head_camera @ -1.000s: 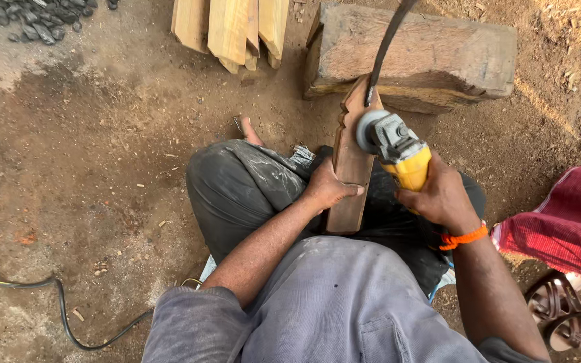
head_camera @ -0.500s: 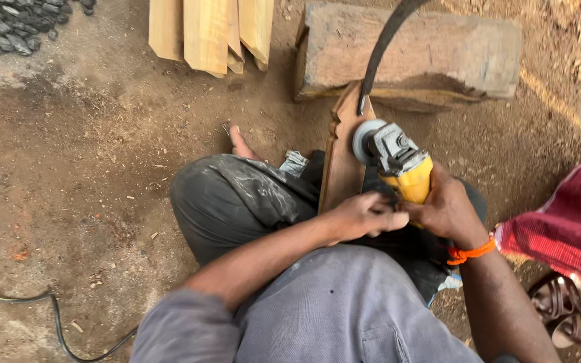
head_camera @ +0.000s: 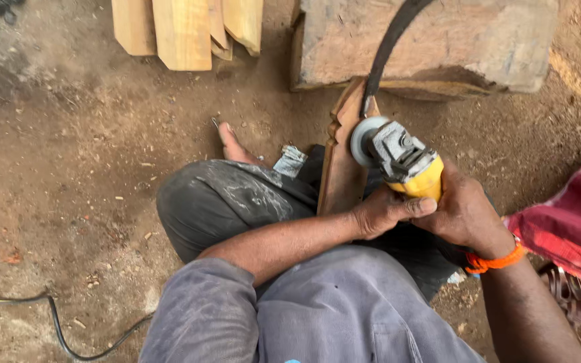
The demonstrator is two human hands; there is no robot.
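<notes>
Yellow grinder [head_camera: 405,165] sits in the firm grip of both the right hand [head_camera: 462,215] and left hand [head_camera: 381,212], its disc touching the carved wooden board [head_camera: 341,168]; the sanding step seems underway.

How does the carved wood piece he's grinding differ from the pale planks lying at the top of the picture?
The carved wood piece is dark reddish brown; the pale planks are light yellow. The carved piece has a scalloped, shaped edge, while the planks have straight edges and squarish ends. The carved piece stands tilted against the person's leg with the grinder at it; the planks lie flat on the dirt, untouched. Both are wood.
</notes>
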